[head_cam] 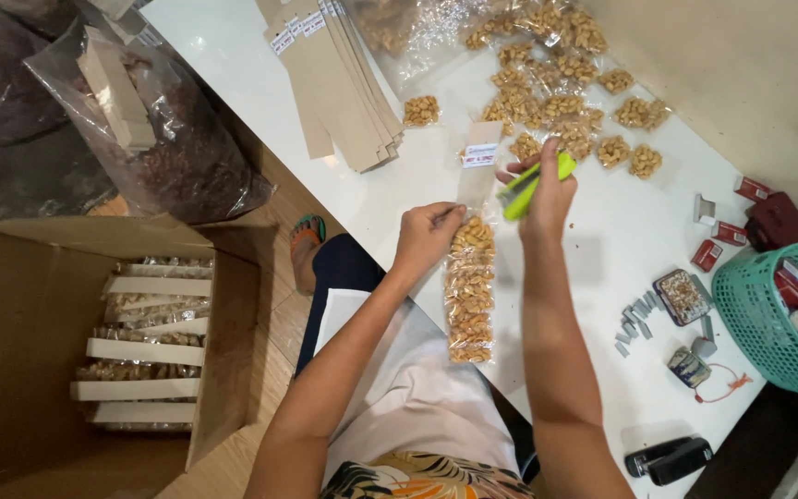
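Over the white counter [602, 249], left hand [425, 236] pinching the top of a long clear bag of nuts [471, 291], fingers clamped on it just under the card header [478, 171]; bag lying flat, lengthwise toward the body; right hand [547, 194] closed around a green stapler [530, 183], fingers wrapped tight on it, held just beside the header's right edge. Beyond the hands, small nut packets [556, 111] scattered across the counter's far end; stack of tan card strips [339, 83] to their left. At right, teal basket [773, 314] at the counter's edge; staple strips [637, 319] and a small tin [682, 296] near it; black stapler [669, 459] nearer the body. On the floor at left, cardboard box [30, 305] holding finished bags [145, 342] in rows; behind it, large plastic sack [168, 139].
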